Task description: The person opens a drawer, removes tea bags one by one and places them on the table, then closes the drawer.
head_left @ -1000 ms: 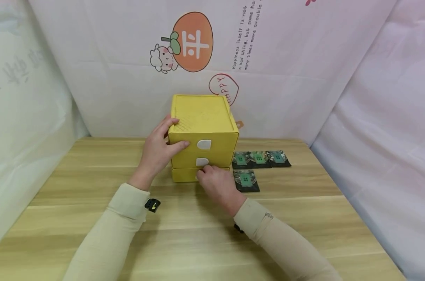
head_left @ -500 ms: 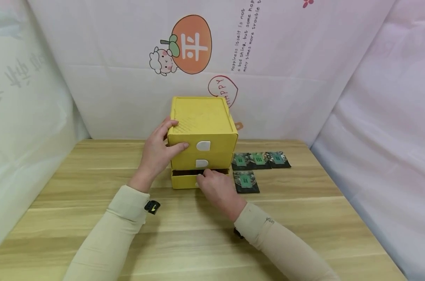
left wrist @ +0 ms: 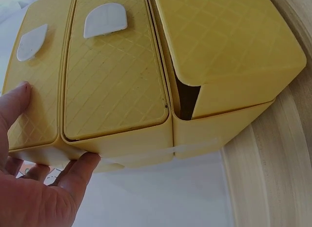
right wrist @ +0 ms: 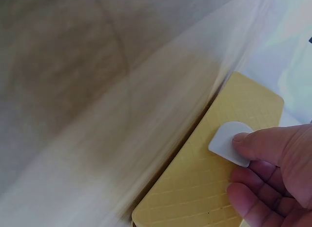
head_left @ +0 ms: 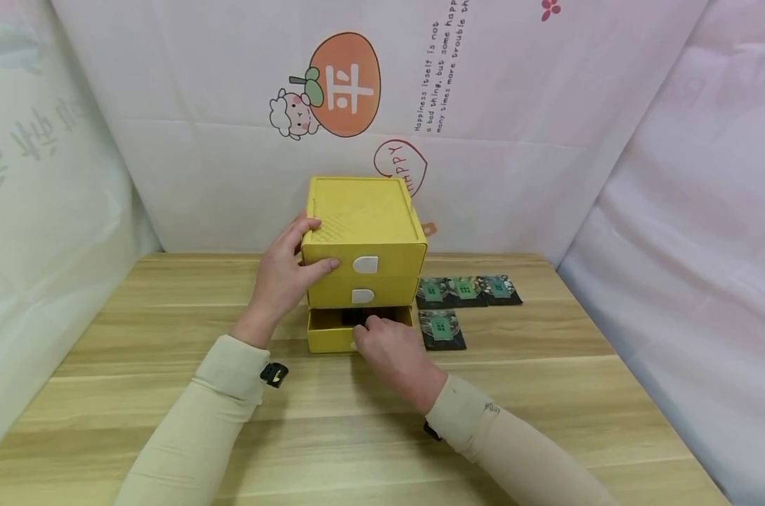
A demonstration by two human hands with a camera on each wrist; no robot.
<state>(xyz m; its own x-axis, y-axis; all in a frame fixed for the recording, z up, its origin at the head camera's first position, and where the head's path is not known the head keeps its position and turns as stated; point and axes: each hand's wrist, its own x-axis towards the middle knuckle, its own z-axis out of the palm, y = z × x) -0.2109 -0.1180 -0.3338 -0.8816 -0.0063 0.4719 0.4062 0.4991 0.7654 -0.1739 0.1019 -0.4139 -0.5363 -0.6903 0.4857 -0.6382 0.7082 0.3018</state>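
Observation:
A yellow three-drawer box (head_left: 363, 232) stands on the wooden table (head_left: 167, 393). My left hand (head_left: 287, 270) grips its top left corner, thumb on the top drawer's front (left wrist: 34, 110), fingers over the top and side. The bottom drawer (head_left: 331, 336) is pulled partly out, and something dark shows inside. My right hand (head_left: 388, 348) pinches that drawer's white handle tab (right wrist: 229, 143). The two upper drawers, each with a white tab (head_left: 365, 265), stay closed.
Several dark sachets with green labels (head_left: 467, 289) lie on the table right of the box, one nearer (head_left: 442, 329). White sheets with cartoon prints (head_left: 344, 84) wall in the back and both sides.
The bottom drawer went from closed to slightly open, then further out, as my right hand drew its tab toward me. My left hand stayed on the box.

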